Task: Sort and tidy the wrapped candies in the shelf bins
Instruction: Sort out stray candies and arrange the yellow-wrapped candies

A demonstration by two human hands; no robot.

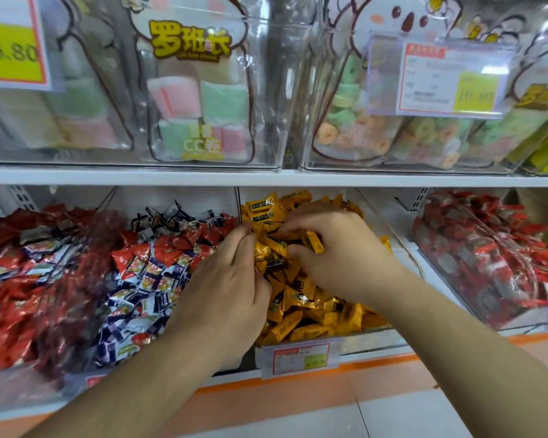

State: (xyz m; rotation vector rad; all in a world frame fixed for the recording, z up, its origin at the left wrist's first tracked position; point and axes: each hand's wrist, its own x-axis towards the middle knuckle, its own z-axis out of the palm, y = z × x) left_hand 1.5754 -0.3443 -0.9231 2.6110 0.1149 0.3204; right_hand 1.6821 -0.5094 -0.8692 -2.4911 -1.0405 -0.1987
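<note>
Right fingers: curled, with the thumb and fingertips (298,230) pinched around a few yellow wrapped candies (314,241), which sit between the fingers just above the heap.
Right hand (339,248): palm down over the middle of the yellow pile, forearm reaching in from the lower right.
Left fingers: bent down with tips (246,235) pressed into the left edge of the same yellow pile; they appear to clutch candies, though what lies under them is hidden.
Left hand (231,279): knuckles up, close beside the right hand, forearm coming from the lower left.
Yellow candy bin (345,346): a clear bin on the lower shelf, heaped with yellow wrappers bearing dark labels; both hands are inside it. A price tag (299,358) hangs on its front.
Bin to the left: mixed red wrapped candies (159,251) and white and dark blue wrapped candies (146,295), touching the divider next to the yellow heap.
Far left: more red candies, seen through a blurred clear front.
Bin to the right (487,257): a clear tilted bin full of red and dark wrappers, apart from the yellow bin.
Shelf board (266,177): white, running across above the hands.
Upper shelf: clear bins holding bags of pastel marshmallow rolls (200,99) and ring-shaped sweets (355,128), with price cards (450,77) clipped to the fronts.
</note>
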